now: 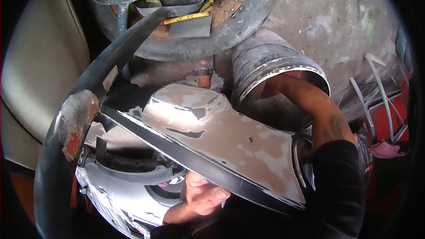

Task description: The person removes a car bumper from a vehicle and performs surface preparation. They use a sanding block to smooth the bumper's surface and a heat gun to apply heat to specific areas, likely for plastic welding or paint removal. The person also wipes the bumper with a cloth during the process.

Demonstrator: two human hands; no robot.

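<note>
A car body panel point(234, 141) lies tilted across the middle, its face mottled beige and grey with dark sanded patches and a black lower edge. My left hand point(201, 197) grips that lower edge from below, thumb outside and the other fingers partly hidden under it. Beyond the panel's right side, a dark bucket point(261, 55) with a pale worn rim leans over with its mouth toward me. My right arm reaches into it. The right hand point(276, 86) is in shadow inside, so its fingers and anything in them cannot be made out.
A long dark curved bar point(59, 159) with a scraped patch rises at the left. At the back, a tyre point(261, 0) surrounds a board holding sandpaper sheets point(190, 27). A silver bumper point(119, 190) lies lower left. Metal stand legs point(380, 88) and a pink cloth point(386, 149) are at right.
</note>
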